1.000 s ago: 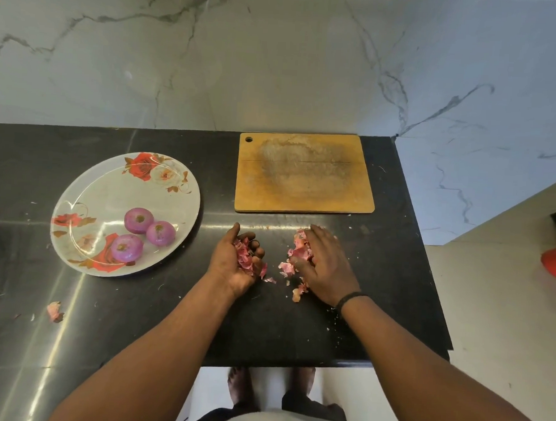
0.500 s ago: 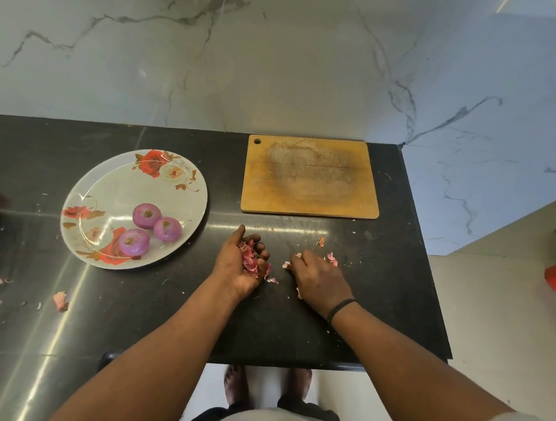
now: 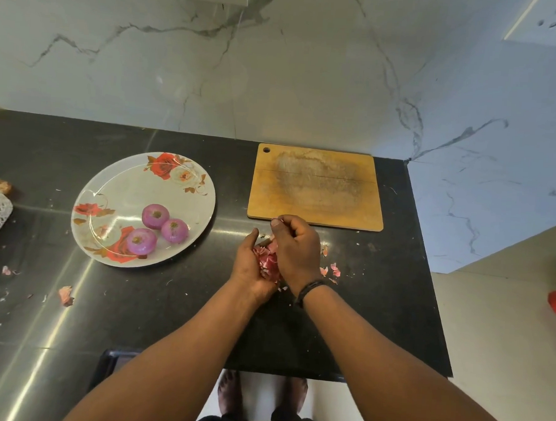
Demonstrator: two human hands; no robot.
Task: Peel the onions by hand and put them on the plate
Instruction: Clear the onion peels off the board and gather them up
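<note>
Nearest, the left hand cups a heap of onion skins, fingers curled under; the right hand pinches more onto it; overfilled, flakes could spill onto the counter; beyond, three peeled onions sit on the plate

Counter front-left stretch lay open bar loose peel scraps. Plate blocked left-centre, cutting board the back-right; a bare lane ran between them to the back edge.
</note>
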